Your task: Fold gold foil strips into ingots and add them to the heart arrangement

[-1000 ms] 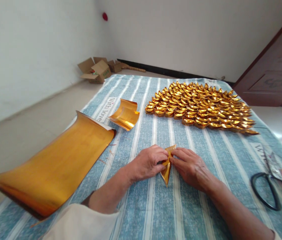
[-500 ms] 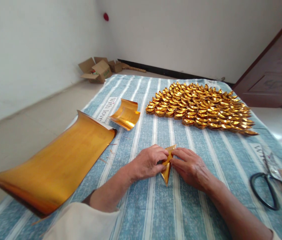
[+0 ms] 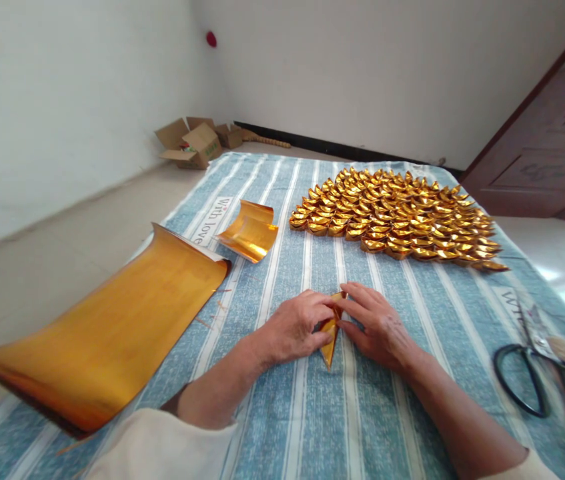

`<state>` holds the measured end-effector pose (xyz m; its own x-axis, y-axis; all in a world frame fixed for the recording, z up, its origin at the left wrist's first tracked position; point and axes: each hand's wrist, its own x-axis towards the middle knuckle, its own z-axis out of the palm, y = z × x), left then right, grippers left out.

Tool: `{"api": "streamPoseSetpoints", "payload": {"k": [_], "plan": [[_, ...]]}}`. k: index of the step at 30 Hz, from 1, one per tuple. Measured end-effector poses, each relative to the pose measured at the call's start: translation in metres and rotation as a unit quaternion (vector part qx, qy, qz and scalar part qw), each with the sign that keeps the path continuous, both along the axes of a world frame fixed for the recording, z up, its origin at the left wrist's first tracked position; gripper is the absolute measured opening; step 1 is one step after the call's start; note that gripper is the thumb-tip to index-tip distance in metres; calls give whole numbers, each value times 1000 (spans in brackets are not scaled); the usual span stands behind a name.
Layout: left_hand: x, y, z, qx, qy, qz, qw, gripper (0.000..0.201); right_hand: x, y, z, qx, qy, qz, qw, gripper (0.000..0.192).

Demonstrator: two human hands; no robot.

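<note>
A small folded piece of gold foil paper (image 3: pixel 331 337) lies on the blue striped cloth (image 3: pixel 312 413) in front of me. My left hand (image 3: pixel 295 327) pinches its left side and my right hand (image 3: pixel 379 327) presses its right side and top; the fingertips of both meet over the paper. Its pointed lower tip sticks out below the fingers. Most of the upper part is hidden under my fingers.
A large curled gold foil sheet (image 3: pixel 112 333) lies at the left, a smaller curled piece (image 3: pixel 251 231) beyond it. Several folded gold ingots (image 3: pixel 397 217) are laid in rows at the far right. Black scissors (image 3: pixel 527 380) rest at the right edge. Cardboard boxes (image 3: pixel 195 141) stand on the floor.
My hands have closed in a little tighter over the folded gold paper, and more of its top is covered. The camera view has shifted slightly.
</note>
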<state>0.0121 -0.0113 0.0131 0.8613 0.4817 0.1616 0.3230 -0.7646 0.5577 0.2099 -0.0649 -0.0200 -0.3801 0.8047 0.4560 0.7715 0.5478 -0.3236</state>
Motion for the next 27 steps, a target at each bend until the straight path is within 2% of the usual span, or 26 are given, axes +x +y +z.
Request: {"api": "streamPoseSetpoints", "payload": {"k": [6, 10, 14, 18, 22, 27], "plan": [[-1, -1, 0, 14, 2, 21, 1000, 9, 2, 5, 5, -20, -13, 15, 1000, 18], [0, -1, 1, 31, 18, 34, 999, 4, 2, 1, 9, -2, -42, -24, 999, 18], [0, -1, 0, 62, 35, 86, 994, 2, -1, -5, 12, 36, -88, -80, 992, 23], [0, -1, -1, 89, 64, 126, 986, 5, -5, -9, 12, 61, -113, -108, 986, 29], [-1, 0, 0, 95, 102, 128, 982, 7, -6, -14, 9, 53, -108, -127, 985, 29], [-2, 1, 0, 75, 99, 121, 985, 7, -4, -16, 7, 28, -100, -126, 987, 26]]}}
